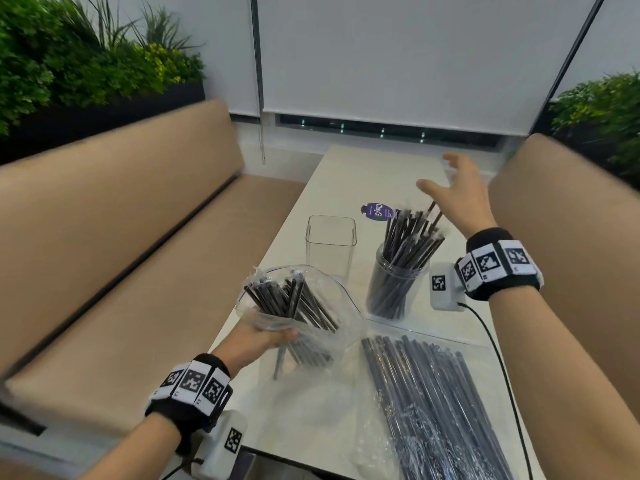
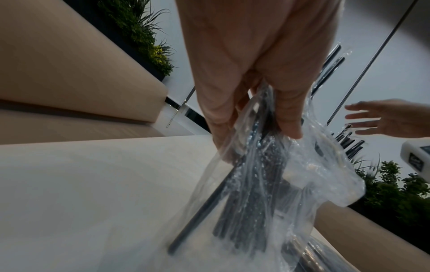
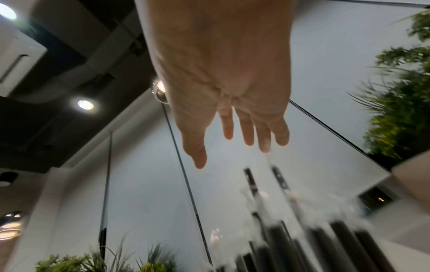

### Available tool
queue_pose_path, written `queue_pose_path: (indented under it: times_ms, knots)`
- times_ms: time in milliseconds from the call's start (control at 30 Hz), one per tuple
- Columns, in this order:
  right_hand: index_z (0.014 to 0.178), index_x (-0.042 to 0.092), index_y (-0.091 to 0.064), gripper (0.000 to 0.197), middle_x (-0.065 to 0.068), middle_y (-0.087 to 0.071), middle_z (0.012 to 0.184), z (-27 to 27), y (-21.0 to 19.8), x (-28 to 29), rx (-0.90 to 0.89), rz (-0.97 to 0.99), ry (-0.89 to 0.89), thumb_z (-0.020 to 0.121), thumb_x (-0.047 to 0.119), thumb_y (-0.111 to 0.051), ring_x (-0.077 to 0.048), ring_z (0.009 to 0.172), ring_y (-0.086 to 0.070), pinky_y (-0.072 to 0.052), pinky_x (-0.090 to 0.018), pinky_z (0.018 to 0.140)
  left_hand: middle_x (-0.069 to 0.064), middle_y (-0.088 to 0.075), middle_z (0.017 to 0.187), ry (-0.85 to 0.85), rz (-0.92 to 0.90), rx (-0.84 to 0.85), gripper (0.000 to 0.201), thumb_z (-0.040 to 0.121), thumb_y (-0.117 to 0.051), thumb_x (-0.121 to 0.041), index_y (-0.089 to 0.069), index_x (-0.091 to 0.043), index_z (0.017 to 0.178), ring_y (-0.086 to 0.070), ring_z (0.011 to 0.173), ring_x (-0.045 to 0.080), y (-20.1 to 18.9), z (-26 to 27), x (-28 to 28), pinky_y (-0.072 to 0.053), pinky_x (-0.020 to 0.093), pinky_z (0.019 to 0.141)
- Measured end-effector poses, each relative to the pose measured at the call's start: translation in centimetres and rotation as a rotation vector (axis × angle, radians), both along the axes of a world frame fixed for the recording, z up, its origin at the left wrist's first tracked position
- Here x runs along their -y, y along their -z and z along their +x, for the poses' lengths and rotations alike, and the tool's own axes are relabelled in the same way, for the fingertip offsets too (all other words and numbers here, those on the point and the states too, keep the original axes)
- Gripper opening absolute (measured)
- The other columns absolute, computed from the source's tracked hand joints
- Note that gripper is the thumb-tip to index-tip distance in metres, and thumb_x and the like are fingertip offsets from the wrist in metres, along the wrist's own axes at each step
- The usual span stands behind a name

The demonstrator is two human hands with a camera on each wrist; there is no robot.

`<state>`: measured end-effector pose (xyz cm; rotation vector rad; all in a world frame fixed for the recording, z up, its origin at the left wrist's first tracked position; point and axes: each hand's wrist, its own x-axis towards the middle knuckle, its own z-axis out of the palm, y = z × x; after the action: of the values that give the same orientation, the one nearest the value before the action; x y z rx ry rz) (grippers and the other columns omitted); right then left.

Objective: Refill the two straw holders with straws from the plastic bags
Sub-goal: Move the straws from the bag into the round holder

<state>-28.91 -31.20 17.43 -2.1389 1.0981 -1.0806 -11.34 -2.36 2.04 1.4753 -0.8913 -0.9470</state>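
My left hand (image 1: 266,336) grips a clear plastic bag (image 1: 311,306) of black wrapped straws (image 1: 294,299), held upright over the table's near left part. The left wrist view has the same bag (image 2: 279,184) bunched under my fingers (image 2: 288,114). A round clear holder (image 1: 394,289) stands full of black straws (image 1: 412,237). A square clear holder (image 1: 330,242) stands empty to its left. My right hand (image 1: 453,188) hovers above and beyond the round holder with fingers spread, holding nothing. The right wrist view has the straw tops (image 3: 325,235) below my spread fingers (image 3: 246,128).
A second plastic bag of dark straws (image 1: 436,403) lies flat on the white table (image 1: 346,174) at the near right. A purple sticker (image 1: 375,211) is on the table behind the holders. Tan bench seats (image 1: 121,237) flank the table. A cable (image 1: 502,362) runs from my right wrist.
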Motion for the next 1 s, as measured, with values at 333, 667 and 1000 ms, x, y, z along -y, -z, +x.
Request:
queue_pose_path:
  times_ms: [333,667,1000]
  knots:
    - [0.105,0.019,-0.067,0.017,0.002,-0.073,0.094,-0.1,6.3,-12.9,0.154,0.277,-0.311,0.089,0.016,-0.063,-0.013,0.087,-0.069,-0.057,-0.036,0.087,-0.005,-0.079,0.090,-0.004,-0.018,0.037,0.022,0.083,-0.069,-0.005,-0.080,-0.023,0.084,-0.074,0.087,0.006,-0.3,-0.2,0.1,-0.054,0.013,0.071]
    - [0.140,0.021,-0.044,0.097,-0.001,-0.054,0.140,3.7,13.0,-16.6,-0.176,0.495,-0.588,0.061,0.061,-0.081,-0.014,0.127,-0.052,-0.044,-0.041,0.108,0.006,-0.073,0.114,0.068,-0.026,-0.037,0.038,0.086,-0.065,0.005,-0.064,-0.015,0.119,-0.069,0.107,0.019,-0.6,-1.1,0.9,-0.057,0.030,0.088]
    - [0.091,0.015,-0.067,0.025,0.005,-0.071,0.086,5.6,13.6,-17.9,0.193,0.513,-0.509,0.074,0.026,-0.083,-0.001,0.079,-0.066,-0.052,-0.015,0.068,0.033,-0.067,0.099,-0.087,-0.012,0.045,0.048,0.055,-0.073,-0.023,-0.066,0.007,0.092,-0.066,0.092,0.038,-0.6,-1.1,1.4,-0.052,0.055,0.089]
